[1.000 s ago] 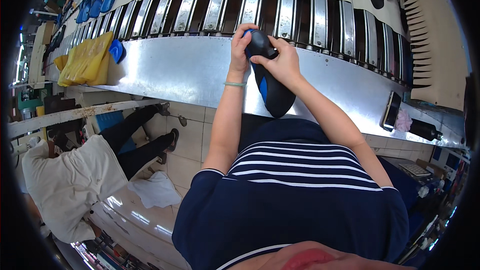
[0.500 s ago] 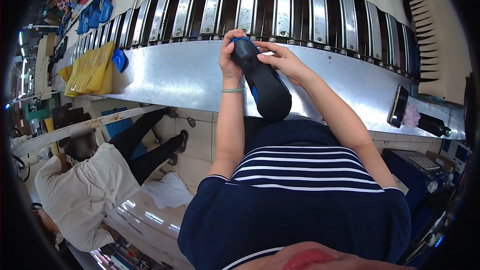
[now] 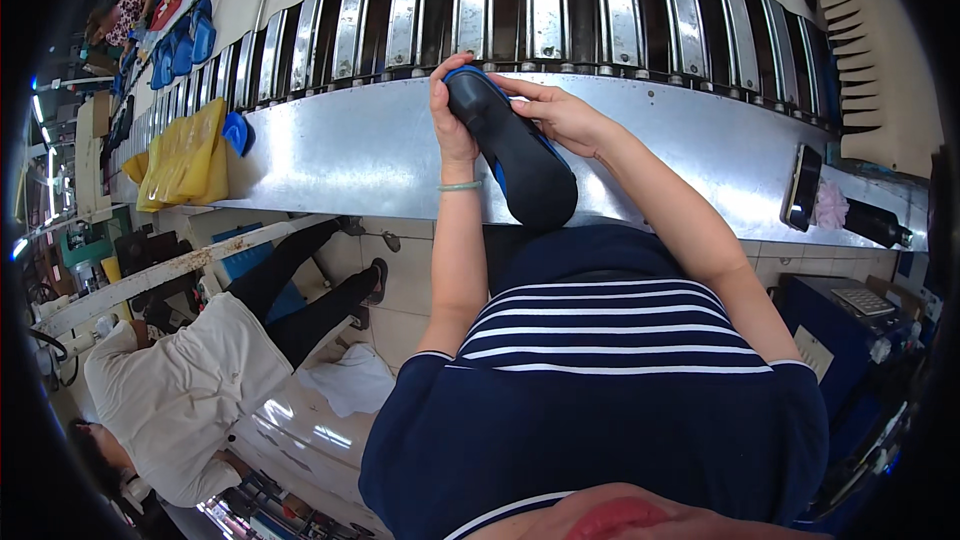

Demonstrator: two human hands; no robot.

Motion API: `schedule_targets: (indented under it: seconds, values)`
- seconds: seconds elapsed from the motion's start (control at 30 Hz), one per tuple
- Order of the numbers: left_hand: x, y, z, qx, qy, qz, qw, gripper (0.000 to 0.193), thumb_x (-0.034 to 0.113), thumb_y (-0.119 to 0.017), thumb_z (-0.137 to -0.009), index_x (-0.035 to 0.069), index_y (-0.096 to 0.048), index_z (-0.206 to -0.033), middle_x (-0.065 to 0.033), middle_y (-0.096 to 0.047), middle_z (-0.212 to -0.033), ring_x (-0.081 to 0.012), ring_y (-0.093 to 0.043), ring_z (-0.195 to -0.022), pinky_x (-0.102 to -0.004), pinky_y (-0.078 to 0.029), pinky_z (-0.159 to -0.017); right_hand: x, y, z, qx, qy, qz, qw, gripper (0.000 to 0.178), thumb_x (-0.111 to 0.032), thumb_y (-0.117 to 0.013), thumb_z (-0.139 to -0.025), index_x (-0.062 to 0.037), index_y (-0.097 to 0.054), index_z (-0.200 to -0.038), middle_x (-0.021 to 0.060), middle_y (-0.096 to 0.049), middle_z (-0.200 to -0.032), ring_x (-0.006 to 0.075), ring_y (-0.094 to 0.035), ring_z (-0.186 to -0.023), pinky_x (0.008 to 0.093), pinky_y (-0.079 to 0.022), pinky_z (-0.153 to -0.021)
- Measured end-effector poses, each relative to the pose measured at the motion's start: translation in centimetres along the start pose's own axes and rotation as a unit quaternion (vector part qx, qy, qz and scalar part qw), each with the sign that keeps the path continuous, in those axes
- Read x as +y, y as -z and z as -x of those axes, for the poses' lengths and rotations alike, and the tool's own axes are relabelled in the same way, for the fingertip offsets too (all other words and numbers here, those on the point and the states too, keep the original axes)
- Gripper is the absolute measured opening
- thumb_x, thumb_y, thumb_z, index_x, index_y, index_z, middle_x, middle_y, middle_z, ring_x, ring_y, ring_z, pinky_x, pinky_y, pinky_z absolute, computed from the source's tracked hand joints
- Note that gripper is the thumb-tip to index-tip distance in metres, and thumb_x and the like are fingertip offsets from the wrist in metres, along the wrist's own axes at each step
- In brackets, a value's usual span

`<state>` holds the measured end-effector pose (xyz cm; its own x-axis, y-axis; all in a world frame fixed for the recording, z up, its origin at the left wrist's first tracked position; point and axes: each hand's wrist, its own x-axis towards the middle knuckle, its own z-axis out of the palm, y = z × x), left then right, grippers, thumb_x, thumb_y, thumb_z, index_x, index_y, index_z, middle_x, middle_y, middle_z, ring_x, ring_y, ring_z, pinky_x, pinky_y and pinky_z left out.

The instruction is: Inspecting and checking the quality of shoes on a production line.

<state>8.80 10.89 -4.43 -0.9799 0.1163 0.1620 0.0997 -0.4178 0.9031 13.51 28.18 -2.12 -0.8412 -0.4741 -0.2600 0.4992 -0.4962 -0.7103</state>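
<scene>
A shoe (image 3: 522, 162) with a black sole and a blue upper edge is held sole up, just over the near edge of the metal bench. Its heel points away from me and its toe end lies close to my body. My left hand (image 3: 452, 118) is wrapped round the heel end from the left, with fingertips over the far end. From the right, my right hand (image 3: 572, 120) grips the shoe's side near the middle, its fingers partly hidden behind it. The side facing away from me cannot be seen.
Beyond the metal bench (image 3: 340, 150) runs a roller conveyor (image 3: 545, 10) carrying pale sheets. Yellow folded sheets (image 3: 185, 155) and a blue piece (image 3: 237, 133) lie left. A phone (image 3: 801, 188), a pink scrunchie (image 3: 831, 205) and a black bottle (image 3: 872, 224) are right. A person (image 3: 190, 380) works at left.
Both hands and the shoe have shifted slightly left and away from me. My right thumb has slid off the sole toward the shoe's edge. A black item on the conveyor has moved farther off.
</scene>
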Motion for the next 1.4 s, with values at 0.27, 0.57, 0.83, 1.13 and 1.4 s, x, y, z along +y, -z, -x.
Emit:
schedule_targets:
  seconds: [0.27,0.57,0.83,1.13,1.4]
  values:
    - [-0.4,0.3,-0.1,0.006,-0.025,-0.016,1.0,0.051,0.048,-0.038,-0.096,0.005,-0.054,-0.118,-0.0122,-0.055,-0.123,-0.0223,-0.054,-0.111,-0.0368,-0.044,-0.099,0.1,-0.1,0.0,0.002,-0.004,0.014,1.0,0.049,-0.012,-0.052,-0.099,-0.0122,-0.043,-0.147,0.008,-0.054,-0.135,0.015,-0.055,-0.116,0.0282,-0.045,-0.099]
    - [-0.1,-0.3,0.1,0.002,-0.021,-0.008,1.0,0.049,0.045,-0.037,-0.096,0.005,-0.055,-0.117,-0.0141,-0.055,-0.124,-0.0241,-0.05,-0.12,-0.0381,-0.038,-0.105,0.6,-0.8,0.0,0.039,0.076,0.138,0.987,0.047,-0.008,-0.053,-0.098,-0.0077,-0.045,-0.144,0.0101,-0.056,-0.133,0.0156,-0.057,-0.113,0.0275,-0.048,-0.095]
    - [0.2,-0.4,0.4,0.0,-0.006,0.017,1.0,0.048,0.043,-0.037,-0.096,0.004,-0.055,-0.116,-0.0146,-0.055,-0.124,-0.0244,-0.05,-0.119,-0.0385,-0.038,-0.104,0.7,-1.5,-0.2,0.067,0.066,0.089,0.992,0.046,-0.001,-0.051,-0.096,-0.005,-0.047,-0.142,0.0117,-0.057,-0.131,0.0173,-0.057,-0.113,0.0273,-0.048,-0.094]
    - [0.3,-0.2,-0.1,-0.03,0.01,0.01,0.999,0.048,0.043,-0.036,-0.097,0.003,-0.055,-0.114,-0.0157,-0.055,-0.123,-0.0247,-0.052,-0.117,-0.0385,-0.04,-0.103,-0.5,-1.0,-0.3,0.082,-0.027,-0.005,0.996,0.045,-0.004,-0.058,-0.093,-0.0091,-0.053,-0.138,0.0077,-0.059,-0.128,0.0166,-0.059,-0.11,0.0306,-0.05,-0.091]
    - [0.3,-0.2,0.2,-0.033,0.016,0.041,0.998,0.046,0.042,-0.037,-0.097,0.003,-0.055,-0.115,-0.0154,-0.055,-0.124,-0.0252,-0.053,-0.116,-0.0386,-0.039,-0.105,0.1,-2.2,-0.1,0.078,0.023,-0.029,0.996,0.046,-0.015,-0.058,-0.097,-0.0088,-0.049,-0.141,0.0092,-0.061,-0.123,0.0146,-0.063,-0.101,0.03,-0.054,-0.083]
